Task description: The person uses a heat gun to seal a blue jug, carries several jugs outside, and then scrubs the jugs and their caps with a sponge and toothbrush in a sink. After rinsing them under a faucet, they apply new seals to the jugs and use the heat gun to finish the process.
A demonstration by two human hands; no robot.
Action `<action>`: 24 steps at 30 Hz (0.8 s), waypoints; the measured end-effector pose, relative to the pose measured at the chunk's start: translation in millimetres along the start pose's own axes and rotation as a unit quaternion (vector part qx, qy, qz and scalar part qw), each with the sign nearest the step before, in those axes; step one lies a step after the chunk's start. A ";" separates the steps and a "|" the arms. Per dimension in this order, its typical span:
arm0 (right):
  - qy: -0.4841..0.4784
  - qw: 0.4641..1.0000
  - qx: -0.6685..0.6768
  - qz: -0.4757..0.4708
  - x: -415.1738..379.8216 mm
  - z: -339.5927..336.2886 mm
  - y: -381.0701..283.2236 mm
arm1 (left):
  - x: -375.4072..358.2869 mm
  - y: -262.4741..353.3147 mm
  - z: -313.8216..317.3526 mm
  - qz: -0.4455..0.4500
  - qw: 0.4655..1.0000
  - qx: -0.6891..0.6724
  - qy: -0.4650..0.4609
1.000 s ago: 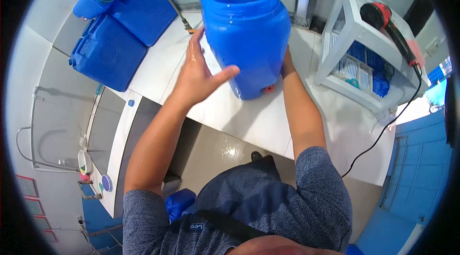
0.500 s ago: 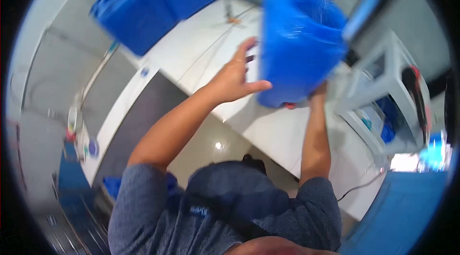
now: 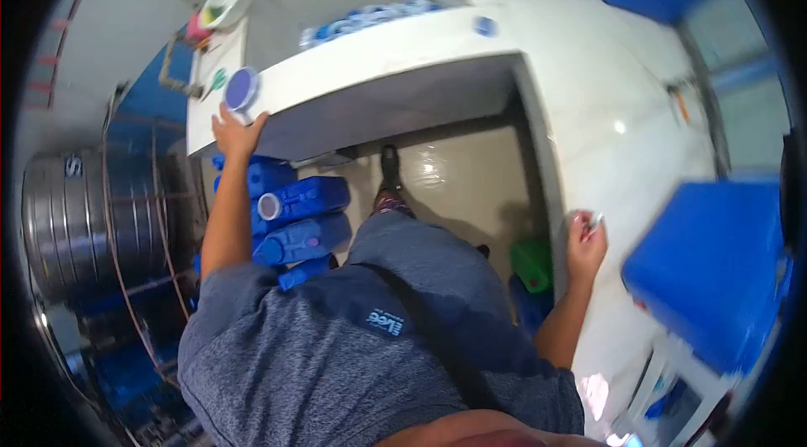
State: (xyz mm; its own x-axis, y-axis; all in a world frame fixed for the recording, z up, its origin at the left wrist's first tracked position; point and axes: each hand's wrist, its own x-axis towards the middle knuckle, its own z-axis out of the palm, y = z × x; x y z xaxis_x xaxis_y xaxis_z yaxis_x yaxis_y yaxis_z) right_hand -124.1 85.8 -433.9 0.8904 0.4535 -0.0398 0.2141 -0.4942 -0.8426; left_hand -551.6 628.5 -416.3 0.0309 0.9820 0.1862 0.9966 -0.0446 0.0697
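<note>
My left hand (image 3: 238, 134) reaches to the white counter edge, its thumb and fingers spread on either side of a round purple cap with a white rim (image 3: 241, 89). The fingertips are at the cap's near side; a firm grip does not show. Over the right-hand counter (image 3: 622, 153), my right hand (image 3: 586, 244) is closed, with a small whitish, shiny bit showing at its fingertips, too blurred to name. To its right stands a large blue water container (image 3: 710, 270), apart from the hand.
Several blue jugs (image 3: 311, 199) stand on the floor below the left counter. A green container (image 3: 531, 265) is under the right counter. Blue-and-white items (image 3: 370, 20) lie in the recess behind the ledge. A white basin (image 3: 227, 3) and a steel tank (image 3: 92, 224) are at left.
My view has swung left. My right hand has come away from the blue container, and my left hand has moved from beside it to the purple cap. The container still stands on the counter.
</note>
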 end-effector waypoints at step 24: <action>-0.213 0.884 0.061 -0.412 228.6 367.5 -386.4 | 128.7 235.5 -40.9 0.022 0.339 -0.792 -0.507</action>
State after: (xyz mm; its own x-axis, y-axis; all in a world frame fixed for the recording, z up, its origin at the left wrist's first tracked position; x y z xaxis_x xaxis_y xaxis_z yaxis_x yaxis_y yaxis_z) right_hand -151.0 653.0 -314.9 0.2145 0.8732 0.4377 0.6514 0.2061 -0.7303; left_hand -316.1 736.8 -335.9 0.8544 0.4955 -0.1562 -0.2731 0.6840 0.6765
